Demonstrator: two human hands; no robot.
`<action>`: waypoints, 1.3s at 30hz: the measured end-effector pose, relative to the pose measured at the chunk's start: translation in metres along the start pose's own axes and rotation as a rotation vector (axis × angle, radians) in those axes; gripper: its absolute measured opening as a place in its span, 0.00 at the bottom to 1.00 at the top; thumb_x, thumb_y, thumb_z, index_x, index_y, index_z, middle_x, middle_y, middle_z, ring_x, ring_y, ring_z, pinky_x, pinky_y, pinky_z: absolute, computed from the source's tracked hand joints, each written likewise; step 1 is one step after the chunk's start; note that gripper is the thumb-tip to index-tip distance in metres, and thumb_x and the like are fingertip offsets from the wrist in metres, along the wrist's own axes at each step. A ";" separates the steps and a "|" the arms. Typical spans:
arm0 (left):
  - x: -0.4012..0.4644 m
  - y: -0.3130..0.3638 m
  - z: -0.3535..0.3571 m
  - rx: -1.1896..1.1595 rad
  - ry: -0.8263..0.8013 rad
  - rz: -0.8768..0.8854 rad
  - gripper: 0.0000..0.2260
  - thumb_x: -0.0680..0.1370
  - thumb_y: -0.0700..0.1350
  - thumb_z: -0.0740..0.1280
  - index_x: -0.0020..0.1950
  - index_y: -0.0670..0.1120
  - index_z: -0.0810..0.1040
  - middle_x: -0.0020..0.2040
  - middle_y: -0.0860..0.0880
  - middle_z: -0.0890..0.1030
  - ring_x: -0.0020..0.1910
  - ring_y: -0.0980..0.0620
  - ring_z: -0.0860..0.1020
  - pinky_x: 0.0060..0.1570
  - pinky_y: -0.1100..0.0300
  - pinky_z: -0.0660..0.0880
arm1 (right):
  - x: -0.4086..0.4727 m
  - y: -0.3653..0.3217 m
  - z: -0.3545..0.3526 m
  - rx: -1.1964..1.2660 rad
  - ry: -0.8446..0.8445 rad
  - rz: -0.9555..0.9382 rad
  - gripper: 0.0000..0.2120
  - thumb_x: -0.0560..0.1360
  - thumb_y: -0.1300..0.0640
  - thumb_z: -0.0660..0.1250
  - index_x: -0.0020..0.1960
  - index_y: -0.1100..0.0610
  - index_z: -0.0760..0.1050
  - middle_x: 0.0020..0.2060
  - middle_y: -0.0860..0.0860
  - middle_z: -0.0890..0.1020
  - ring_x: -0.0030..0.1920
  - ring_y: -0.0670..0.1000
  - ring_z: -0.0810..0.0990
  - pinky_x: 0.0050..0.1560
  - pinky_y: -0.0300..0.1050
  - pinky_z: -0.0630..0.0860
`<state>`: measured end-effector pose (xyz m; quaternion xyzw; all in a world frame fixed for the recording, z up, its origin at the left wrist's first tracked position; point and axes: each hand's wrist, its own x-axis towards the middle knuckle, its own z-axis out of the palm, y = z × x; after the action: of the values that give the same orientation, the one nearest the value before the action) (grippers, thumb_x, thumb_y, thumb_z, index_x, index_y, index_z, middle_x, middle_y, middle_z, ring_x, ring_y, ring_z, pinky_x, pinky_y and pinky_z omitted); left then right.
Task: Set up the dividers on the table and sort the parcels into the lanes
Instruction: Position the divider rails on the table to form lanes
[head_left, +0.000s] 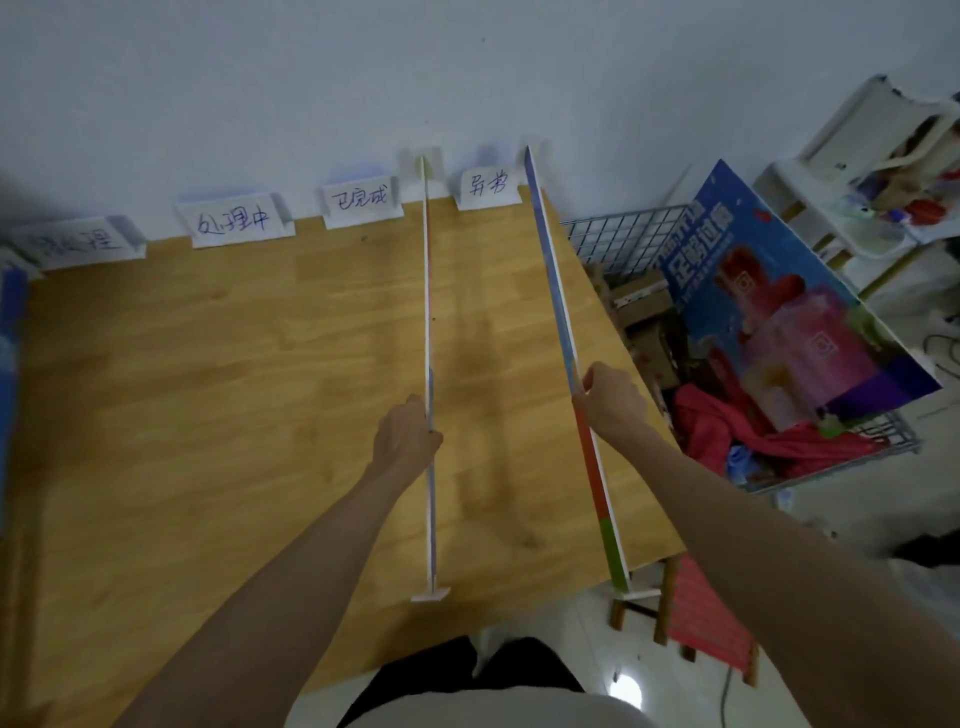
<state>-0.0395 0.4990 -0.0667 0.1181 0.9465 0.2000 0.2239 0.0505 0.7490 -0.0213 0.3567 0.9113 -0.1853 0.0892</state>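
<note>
Two long thin divider boards stand on edge on the wooden table (234, 389), running from the wall to the front edge. My left hand (405, 436) grips the top edge of the left divider (429, 291), which has a small white foot at its near end. My right hand (610, 397) pinches the right divider (553, 270), which leans along the table's right edge. Handwritten paper lane labels (236, 221) stand against the wall. Another blue board (10, 332) stands at the far left edge. Cardboard parcels (644, 312) lie in the wire basket at the right.
A wire basket (623, 234) beside the table's right side holds a large blue printed board (779, 312), boxes and a red cloth (727, 426). A red slatted stool (706, 618) stands near the front right corner. White shelving (857, 156) is at the back right.
</note>
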 end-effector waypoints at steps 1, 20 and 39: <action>0.004 0.004 0.002 -0.002 -0.005 -0.005 0.09 0.76 0.43 0.70 0.50 0.41 0.72 0.45 0.43 0.77 0.42 0.42 0.79 0.36 0.51 0.77 | 0.007 0.005 -0.001 0.007 0.000 -0.003 0.06 0.79 0.54 0.66 0.51 0.57 0.72 0.44 0.53 0.78 0.42 0.54 0.78 0.38 0.47 0.73; 0.045 0.093 0.072 -0.006 -0.027 -0.217 0.11 0.77 0.43 0.69 0.55 0.40 0.72 0.49 0.41 0.79 0.46 0.42 0.78 0.38 0.52 0.74 | 0.148 0.086 -0.007 -0.038 -0.136 -0.134 0.05 0.78 0.56 0.67 0.49 0.57 0.72 0.43 0.53 0.77 0.44 0.54 0.81 0.45 0.53 0.82; 0.056 0.111 0.091 -0.092 0.023 -0.323 0.11 0.75 0.44 0.72 0.54 0.42 0.74 0.47 0.43 0.79 0.45 0.43 0.79 0.41 0.50 0.78 | 0.181 0.124 0.017 -0.010 -0.204 -0.096 0.08 0.78 0.55 0.68 0.52 0.58 0.72 0.47 0.55 0.78 0.47 0.56 0.79 0.48 0.54 0.80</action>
<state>-0.0306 0.6455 -0.1144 -0.0481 0.9456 0.2060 0.2473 0.0039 0.9377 -0.1240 0.2917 0.9144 -0.2200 0.1745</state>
